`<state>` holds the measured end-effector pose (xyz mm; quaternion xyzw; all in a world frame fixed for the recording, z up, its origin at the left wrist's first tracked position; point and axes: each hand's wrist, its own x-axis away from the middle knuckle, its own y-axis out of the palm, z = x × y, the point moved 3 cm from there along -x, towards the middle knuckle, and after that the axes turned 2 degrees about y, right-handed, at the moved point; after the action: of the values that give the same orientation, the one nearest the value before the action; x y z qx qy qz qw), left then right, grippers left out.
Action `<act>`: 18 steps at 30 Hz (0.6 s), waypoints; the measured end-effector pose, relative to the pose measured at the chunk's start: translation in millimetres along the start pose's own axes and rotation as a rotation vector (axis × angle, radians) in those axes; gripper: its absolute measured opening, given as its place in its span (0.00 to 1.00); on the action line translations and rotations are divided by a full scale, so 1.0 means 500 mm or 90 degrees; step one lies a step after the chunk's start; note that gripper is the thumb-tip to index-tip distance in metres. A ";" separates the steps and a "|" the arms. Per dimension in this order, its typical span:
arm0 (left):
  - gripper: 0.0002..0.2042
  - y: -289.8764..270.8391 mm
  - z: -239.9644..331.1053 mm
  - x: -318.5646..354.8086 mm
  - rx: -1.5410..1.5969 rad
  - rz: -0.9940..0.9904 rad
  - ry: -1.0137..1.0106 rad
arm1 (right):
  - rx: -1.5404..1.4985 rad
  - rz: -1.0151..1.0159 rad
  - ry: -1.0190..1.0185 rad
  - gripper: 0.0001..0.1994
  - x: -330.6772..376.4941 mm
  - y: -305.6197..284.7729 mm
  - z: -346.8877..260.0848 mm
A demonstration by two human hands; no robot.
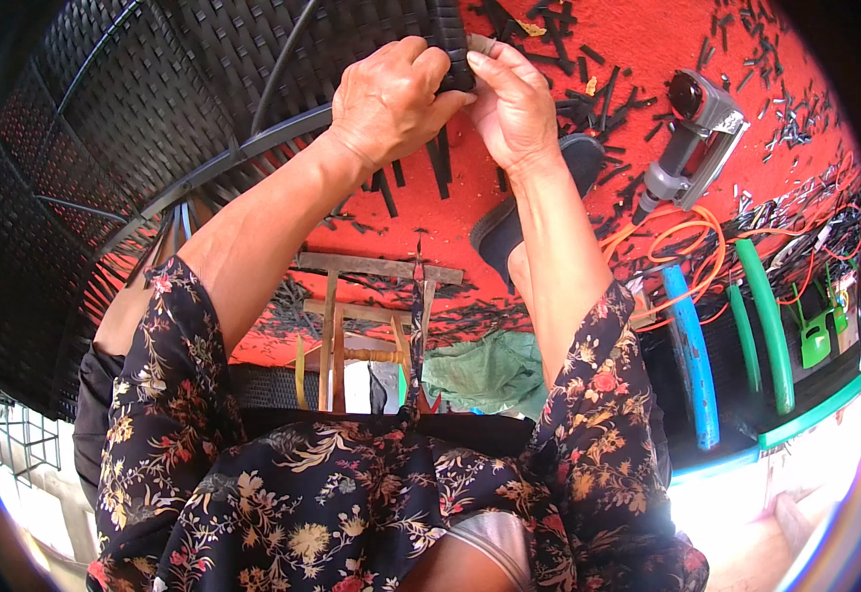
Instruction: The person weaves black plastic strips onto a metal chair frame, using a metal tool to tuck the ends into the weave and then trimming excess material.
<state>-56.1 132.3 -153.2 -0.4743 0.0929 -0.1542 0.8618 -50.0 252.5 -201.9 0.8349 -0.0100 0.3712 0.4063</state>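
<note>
A large piece of black woven wicker furniture [194, 69] fills the upper left, with dark frame bars running across it. Both of my hands are at its wrapped corner edge [453, 49]. My left hand [391, 94] is closed, its fingers curled in at the edge and its thumb reaching toward the corner. From the other side, my right hand [512, 104] pinches the same edge, thumb against the wrapping. Some of its fingertips are hidden behind the corner. Several black strip ends [437, 163] hang beneath my left hand.
Black strip offcuts [613, 99] litter the red floor covering [638, 44]. To the right lies a grey air-powered stapler [692, 138] with an orange hose [712, 232]. Beyond are blue [692, 355] and green tubes [766, 326]. A black sandal [495, 232], wooden stool [381, 261] and green cloth [490, 373] sit nearby.
</note>
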 end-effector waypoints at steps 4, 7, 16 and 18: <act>0.15 -0.001 0.000 0.002 0.008 0.004 0.000 | 0.087 -0.003 -0.020 0.10 0.010 -0.002 -0.008; 0.14 0.001 0.002 -0.001 0.010 -0.013 -0.014 | 0.146 0.030 -0.056 0.11 0.009 -0.001 -0.008; 0.14 0.002 0.002 -0.002 0.008 -0.001 -0.017 | 0.200 0.113 -0.146 0.08 0.014 0.007 -0.005; 0.14 0.003 0.001 -0.001 0.009 0.004 -0.015 | 0.193 0.131 -0.159 0.08 0.015 0.009 0.001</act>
<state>-56.1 133.4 -154.0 -0.4698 0.0830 -0.1467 0.8665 -45.7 251.2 -194.3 0.9205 -0.0895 0.3014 0.2321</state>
